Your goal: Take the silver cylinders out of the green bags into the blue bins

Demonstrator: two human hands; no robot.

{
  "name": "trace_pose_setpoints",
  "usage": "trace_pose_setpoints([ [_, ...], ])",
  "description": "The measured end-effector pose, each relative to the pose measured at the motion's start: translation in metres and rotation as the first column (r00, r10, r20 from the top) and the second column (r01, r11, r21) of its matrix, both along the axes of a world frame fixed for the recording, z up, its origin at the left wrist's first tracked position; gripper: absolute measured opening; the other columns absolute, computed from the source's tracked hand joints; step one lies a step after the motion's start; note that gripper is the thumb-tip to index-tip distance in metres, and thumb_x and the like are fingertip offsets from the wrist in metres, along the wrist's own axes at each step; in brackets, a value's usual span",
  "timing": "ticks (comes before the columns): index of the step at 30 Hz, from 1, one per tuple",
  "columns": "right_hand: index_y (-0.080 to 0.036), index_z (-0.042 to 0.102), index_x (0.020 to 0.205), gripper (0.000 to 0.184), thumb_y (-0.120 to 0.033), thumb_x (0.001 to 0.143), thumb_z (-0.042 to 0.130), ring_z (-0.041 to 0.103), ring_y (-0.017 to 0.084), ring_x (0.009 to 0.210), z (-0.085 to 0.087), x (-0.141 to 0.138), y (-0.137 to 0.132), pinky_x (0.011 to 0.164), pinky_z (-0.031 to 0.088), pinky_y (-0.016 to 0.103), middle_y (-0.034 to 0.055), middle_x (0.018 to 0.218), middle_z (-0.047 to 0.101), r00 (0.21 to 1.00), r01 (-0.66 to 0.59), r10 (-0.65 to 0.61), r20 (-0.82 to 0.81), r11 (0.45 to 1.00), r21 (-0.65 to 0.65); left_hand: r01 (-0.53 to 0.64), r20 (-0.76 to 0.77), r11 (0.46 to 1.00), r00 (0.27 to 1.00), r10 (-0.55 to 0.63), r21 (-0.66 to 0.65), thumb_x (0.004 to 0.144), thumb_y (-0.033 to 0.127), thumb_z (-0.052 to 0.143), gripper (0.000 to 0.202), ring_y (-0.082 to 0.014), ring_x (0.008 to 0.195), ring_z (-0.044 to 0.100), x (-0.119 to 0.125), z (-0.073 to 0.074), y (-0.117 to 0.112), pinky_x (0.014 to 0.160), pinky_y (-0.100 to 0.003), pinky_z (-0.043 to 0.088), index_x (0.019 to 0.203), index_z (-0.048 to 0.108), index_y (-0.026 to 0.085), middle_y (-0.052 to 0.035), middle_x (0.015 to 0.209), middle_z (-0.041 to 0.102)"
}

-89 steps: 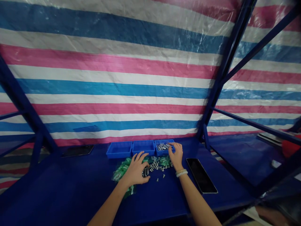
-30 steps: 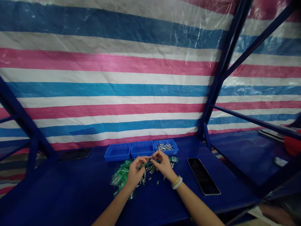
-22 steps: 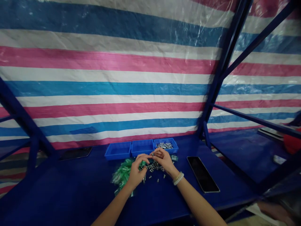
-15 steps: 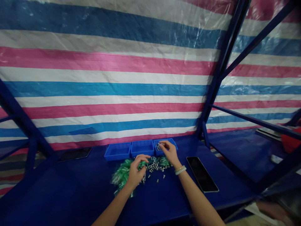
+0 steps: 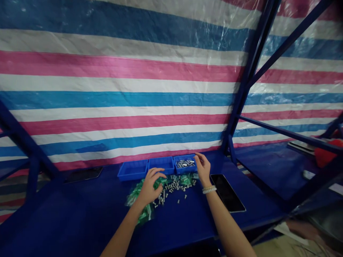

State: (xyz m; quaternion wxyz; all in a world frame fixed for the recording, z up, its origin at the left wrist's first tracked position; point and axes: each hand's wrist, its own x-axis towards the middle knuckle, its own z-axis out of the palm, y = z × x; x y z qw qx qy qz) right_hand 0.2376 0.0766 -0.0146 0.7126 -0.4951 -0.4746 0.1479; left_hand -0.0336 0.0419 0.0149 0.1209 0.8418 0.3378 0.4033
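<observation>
Small silver metal pieces (image 5: 171, 187) lie scattered on the blue table (image 5: 80, 217), mixed with a heap of green plastic pieces (image 5: 139, 192). My left hand (image 5: 148, 187) hovers over the green heap with fingers curled and apart, nothing visibly in it. My right hand (image 5: 203, 168) is raised beside the right blue tray (image 5: 184, 164), fingers loosely spread and empty. That tray holds several silver pieces (image 5: 183, 163). A white bead bracelet sits on my right wrist.
Two more blue trays, middle (image 5: 161, 165) and left (image 5: 133, 170), stand in a row at the back. A dark phone (image 5: 227, 192) lies right of my hand; another dark slab (image 5: 83, 174) lies at the left. Blue frame posts (image 5: 242, 92) and a striped tarp enclose the bench.
My hands were together pinching a small piece; my right hand then reached to the right tray and now lifts away open. My left hand dropped back onto the green heap.
</observation>
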Motion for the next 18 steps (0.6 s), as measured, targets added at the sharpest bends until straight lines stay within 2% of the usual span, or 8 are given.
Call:
trace_pose_setpoints([
  [3,-0.014,0.067,0.100,0.034,-0.043,0.089,0.054,0.063,0.023,0.082,-0.003,-0.004,-0.003,0.076,0.050,0.036,0.0103,0.092,0.069,1.000,0.008,-0.008,0.019,1.000,-0.007,0.007,-0.298,1.000,0.955,-0.002,0.016,0.069,0.010,0.059,0.020,-0.0344,0.126,0.044,-0.008,0.002,-0.001,0.100,-0.057,0.038,0.081,0.066,0.025,-0.0073,0.129,0.057],
  [6,-0.015,0.069,0.095,0.029,-0.040,0.088,0.055,0.062,0.022,0.080,-0.003,-0.012,-0.007,0.075,0.050,0.035,0.0088,0.087,0.069,0.998,-0.020,0.020,0.057,1.000,-0.007,-0.014,-0.431,1.000,0.902,0.020,0.017,0.066,0.018,0.068,0.007,-0.0385,0.128,0.042,-0.009,-0.001,-0.004,0.101,-0.061,0.035,0.071,0.065,0.023,-0.0083,0.132,0.055],
  [9,-0.016,0.070,0.091,0.026,-0.039,0.087,0.057,0.062,0.022,0.080,-0.001,-0.019,-0.009,0.077,0.049,0.034,0.0076,0.087,0.070,0.995,-0.042,0.042,0.095,0.999,0.002,-0.030,-0.463,0.999,0.885,0.046,0.041,0.065,0.027,0.074,0.013,-0.0387,0.127,0.042,-0.006,-0.006,-0.007,0.103,-0.061,0.032,0.068,0.063,0.021,-0.0092,0.131,0.055],
  [13,-0.017,0.070,0.090,0.023,-0.036,0.087,0.056,0.062,0.021,0.080,0.000,-0.023,-0.011,0.076,0.049,0.034,0.0067,0.086,0.069,0.991,-0.064,0.063,0.122,0.998,0.010,-0.040,-0.444,0.997,0.894,0.062,0.059,0.063,0.031,0.077,0.019,-0.0405,0.127,0.042,-0.001,-0.013,-0.008,0.103,-0.062,0.029,0.066,0.062,0.021,-0.0106,0.130,0.057],
  [18,-0.018,0.069,0.091,0.021,-0.033,0.087,0.056,0.062,0.021,0.080,-0.001,-0.026,-0.013,0.078,0.048,0.034,0.0070,0.087,0.069,0.984,-0.101,0.100,0.145,0.995,-0.007,-0.032,-0.408,0.997,0.911,0.055,0.063,0.068,0.020,0.071,0.011,-0.0387,0.123,0.047,0.001,-0.018,-0.008,0.099,-0.060,0.034,0.063,0.062,0.021,-0.0100,0.126,0.060],
])
